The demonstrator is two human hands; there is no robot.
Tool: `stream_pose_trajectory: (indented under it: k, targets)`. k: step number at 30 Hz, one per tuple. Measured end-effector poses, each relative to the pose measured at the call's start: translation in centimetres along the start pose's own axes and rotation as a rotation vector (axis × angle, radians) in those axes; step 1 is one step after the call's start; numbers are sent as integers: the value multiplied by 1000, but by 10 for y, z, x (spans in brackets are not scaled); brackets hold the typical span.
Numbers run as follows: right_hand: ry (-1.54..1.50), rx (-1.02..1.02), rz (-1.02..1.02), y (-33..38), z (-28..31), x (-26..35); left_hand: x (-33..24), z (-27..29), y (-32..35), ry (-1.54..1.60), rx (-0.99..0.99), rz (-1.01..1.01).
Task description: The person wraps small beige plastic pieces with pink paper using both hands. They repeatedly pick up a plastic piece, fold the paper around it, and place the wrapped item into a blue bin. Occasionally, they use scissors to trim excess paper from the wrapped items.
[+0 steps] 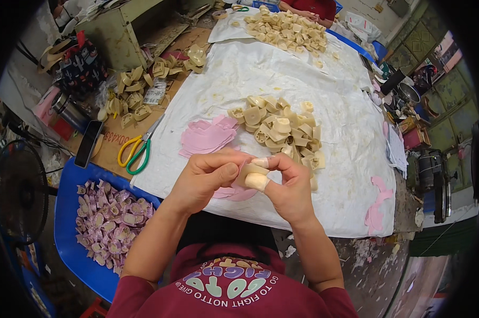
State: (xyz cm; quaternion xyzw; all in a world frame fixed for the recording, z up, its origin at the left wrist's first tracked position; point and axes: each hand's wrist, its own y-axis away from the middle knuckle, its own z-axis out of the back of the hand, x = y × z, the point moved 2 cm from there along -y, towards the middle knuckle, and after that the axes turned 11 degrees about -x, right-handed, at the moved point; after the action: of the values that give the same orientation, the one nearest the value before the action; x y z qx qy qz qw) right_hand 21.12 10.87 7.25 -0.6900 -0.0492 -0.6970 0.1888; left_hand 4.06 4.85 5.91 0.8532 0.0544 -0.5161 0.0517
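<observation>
Both hands meet over the near edge of the table around one beige shoe heel [253, 170], with a bit of pink sheet material against its left side. My left hand [205, 175] pinches the pink material at the heel's edge. On the other side, my right hand [291, 185] grips the heel between thumb and forefinger, both wearing pale finger covers. Flat pink cut pieces [208, 135] lie in a stack just beyond my left hand, and a few more lie partly under the hands. A heap of beige heels [281, 127] sits beyond my right hand.
White sheeting [345, 138] covers the table. Scissors [139, 151] with yellow and green handles lie left, near a phone [89, 144]. A blue bin [70, 222] of purple glittery pieces [112, 217] stands lower left, beside a fan [19, 191]. Another person [313, 8] sits beyond a far heap [287, 31].
</observation>
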Motion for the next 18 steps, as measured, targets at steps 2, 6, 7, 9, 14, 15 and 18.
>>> stream_pose_trajectory:
  k: [2, 6, 7, 9, 14, 15, 18]
  targets:
    - [91, -38, 12, 4, -5, 0, -2, -3, -1, -200, -51, -259]
    - [174, -91, 43, 5, -12, 6, -14, -16, 0, -722, -201, -729]
    - [165, -47, 4, 5, -11, 6, -14, -13, -1, -642, -138, -623]
    - [150, 39, -66, 3, -6, 5, -14, -6, -2, -475, -11, -418]
    - [404, 31, 190, 0, -1, 14, -16, -16, 11, -705, -158, -645]
    - [420, 32, 247, -1, 2, 16, -15, -17, 16, -674, -153, -618]
    - [561, 180, 473, -2, 2, 30, -4, -13, 27, -231, -117, -367]
